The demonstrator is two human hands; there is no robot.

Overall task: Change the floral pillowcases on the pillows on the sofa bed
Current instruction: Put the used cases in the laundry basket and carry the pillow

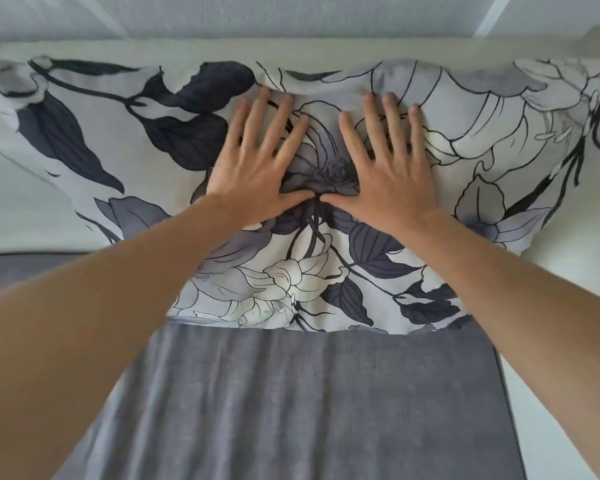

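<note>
2 flat hands [321, 174] on sideways pillow [118, 133]

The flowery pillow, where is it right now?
In the head view the flowery pillow leans mid-frame against the pale backrest, above the grey sheet, with both hands flat on it.

matt printed cloth pillowcase [326, 282], grey woven sheet [291, 403]
</note>
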